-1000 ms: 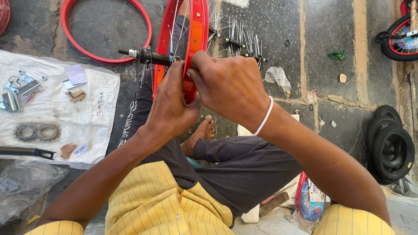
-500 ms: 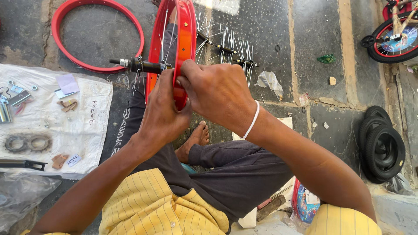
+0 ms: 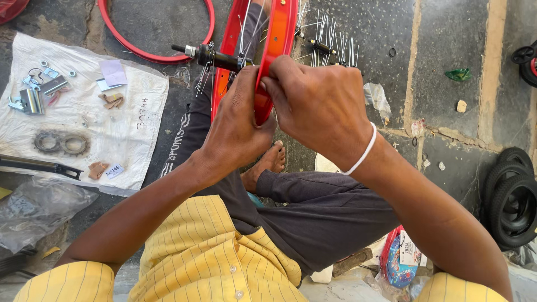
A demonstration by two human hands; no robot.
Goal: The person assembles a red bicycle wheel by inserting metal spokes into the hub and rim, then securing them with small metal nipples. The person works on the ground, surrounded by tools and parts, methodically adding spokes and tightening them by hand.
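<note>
I sit cross-legged on the ground with an upright red bicycle wheel rim (image 3: 282, 28) held edge-on before me. My left hand (image 3: 238, 123) grips the rim's near edge from the left side. My right hand (image 3: 319, 106), with a white band at the wrist, pinches the same edge from the right. A black hub with a silver axle (image 3: 210, 55) sticks out to the left of the rim, and thin metal spokes (image 3: 243, 31) run from it to the rim.
A second red rim (image 3: 168, 53) lies flat on the stone floor. A white sack sheet (image 3: 128, 134) at left carries sprockets (image 3: 60, 142), brackets and small parts. Loose spokes (image 3: 330, 39) lie beyond the wheel. Small black tyres (image 3: 512, 198) stack at right. A plastic bag (image 3: 39, 207) lies lower left.
The view has shifted slightly, so the wheel and hands sit a little differently in frame. Both hands have kept their grip on the rim's near edge, fingers working at the same spot.
</note>
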